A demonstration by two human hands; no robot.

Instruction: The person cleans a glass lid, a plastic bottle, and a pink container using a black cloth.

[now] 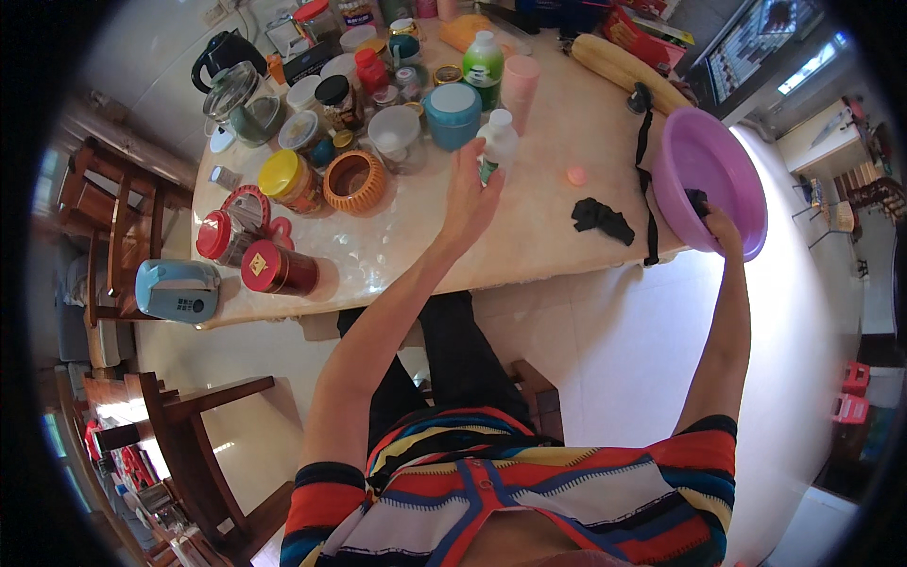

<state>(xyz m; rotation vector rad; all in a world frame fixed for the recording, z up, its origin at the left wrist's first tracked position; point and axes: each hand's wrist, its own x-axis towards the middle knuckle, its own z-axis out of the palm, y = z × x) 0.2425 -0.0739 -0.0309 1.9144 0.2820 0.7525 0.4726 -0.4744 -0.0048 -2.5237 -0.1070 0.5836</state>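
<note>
My left hand (473,195) is wrapped around a small white plastic bottle (502,136) with a white cap, upright over the table. Behind that bottle stand a blue lidded canister (454,117) and a pink cylindrical container (519,88). On the right, my right hand (724,231) reaches over the near rim of a purple plastic basin (752,177) and grips a dark cloth (696,201), partly hidden by the fingers and inside the basin. A crumpled black cloth (602,220) lies on the table between my hands, near a small pink cap (577,176).
A black strap (643,177) runs along the table (425,262) beside the basin. Several jars, an orange ribbed bowl (354,182), a red tin (280,268) and a blue electric kettle (177,289) crowd the left. A long pale gourd (623,69) lies behind. Wooden chairs (205,439) stand left.
</note>
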